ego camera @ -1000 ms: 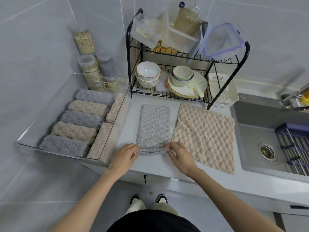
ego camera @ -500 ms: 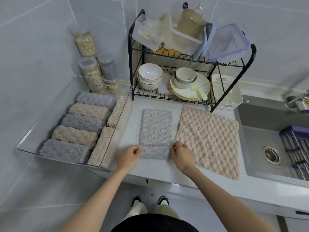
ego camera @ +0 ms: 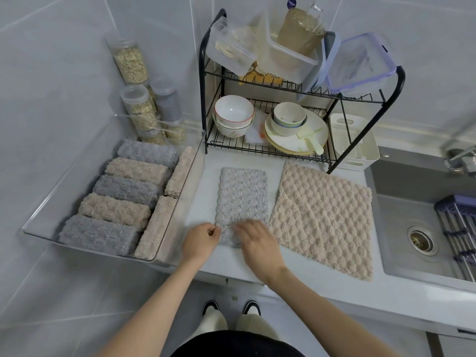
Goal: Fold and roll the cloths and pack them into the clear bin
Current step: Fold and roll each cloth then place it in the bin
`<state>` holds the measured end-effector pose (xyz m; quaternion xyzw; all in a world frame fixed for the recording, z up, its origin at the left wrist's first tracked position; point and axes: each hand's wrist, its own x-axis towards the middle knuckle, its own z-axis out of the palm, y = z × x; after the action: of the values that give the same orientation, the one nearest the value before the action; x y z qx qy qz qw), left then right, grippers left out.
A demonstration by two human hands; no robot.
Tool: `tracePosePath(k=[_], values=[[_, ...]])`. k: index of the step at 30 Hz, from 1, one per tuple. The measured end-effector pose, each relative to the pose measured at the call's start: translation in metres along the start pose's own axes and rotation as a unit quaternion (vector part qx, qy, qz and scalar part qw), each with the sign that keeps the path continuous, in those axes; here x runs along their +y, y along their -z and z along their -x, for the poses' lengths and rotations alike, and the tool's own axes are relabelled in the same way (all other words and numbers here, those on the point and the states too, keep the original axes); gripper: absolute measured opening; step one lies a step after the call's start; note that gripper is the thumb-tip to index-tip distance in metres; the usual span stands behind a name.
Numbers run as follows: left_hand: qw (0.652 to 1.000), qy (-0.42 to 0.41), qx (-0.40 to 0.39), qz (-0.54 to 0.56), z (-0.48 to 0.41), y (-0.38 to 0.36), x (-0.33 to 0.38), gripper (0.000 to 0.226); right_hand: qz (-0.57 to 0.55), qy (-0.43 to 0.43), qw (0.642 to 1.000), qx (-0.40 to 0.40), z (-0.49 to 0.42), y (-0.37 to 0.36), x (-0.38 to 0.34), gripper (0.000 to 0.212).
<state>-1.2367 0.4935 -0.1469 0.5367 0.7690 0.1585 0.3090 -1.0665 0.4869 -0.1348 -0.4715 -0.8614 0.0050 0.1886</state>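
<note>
A grey cloth [ego camera: 242, 194], folded into a long strip, lies on the white counter with its near end turned over into a short roll. My left hand [ego camera: 201, 240] pinches the roll's left end. My right hand [ego camera: 253, 240] lies over the roll's right part, fingers spread and blurred. A beige cloth [ego camera: 324, 217] lies flat and unfolded to the right, touching the grey one. The clear bin [ego camera: 192, 176] stands at the left and holds several rolled grey and beige cloths [ego camera: 113, 210].
A black dish rack [ego camera: 268, 150] with bowls and plates stands behind the cloths. Food jars [ego camera: 139, 106] stand in the corner behind the bin. A sink [ego camera: 412, 228] lies to the right, a white basket [ego camera: 355, 148] beside the rack.
The near end of the grey cloth has been rolled a little farther away from me. My right hand has slid left from the roll's right end onto its top.
</note>
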Motion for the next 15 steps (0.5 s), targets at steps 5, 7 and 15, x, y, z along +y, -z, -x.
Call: tracePosePath(k=[5, 7, 15], values=[[1.000, 0.014, -0.002, 0.008, -0.002, -0.001, 0.000, 0.045, 0.015, 0.029, 0.990, -0.134, 0.016, -0.023, -0.011, 0.059], [1.000, 0.018, 0.002, 0.001, -0.002, 0.000, 0.001, 0.045, 0.022, 0.036, 0.988, -0.148, 0.019, -0.021, -0.006, 0.060], [0.988, -0.049, 0.068, -0.127, 0.013, 0.001, 0.014, 0.034, 0.026, 0.009, 0.989, -0.145, 0.035, -0.010, 0.030, 0.055]])
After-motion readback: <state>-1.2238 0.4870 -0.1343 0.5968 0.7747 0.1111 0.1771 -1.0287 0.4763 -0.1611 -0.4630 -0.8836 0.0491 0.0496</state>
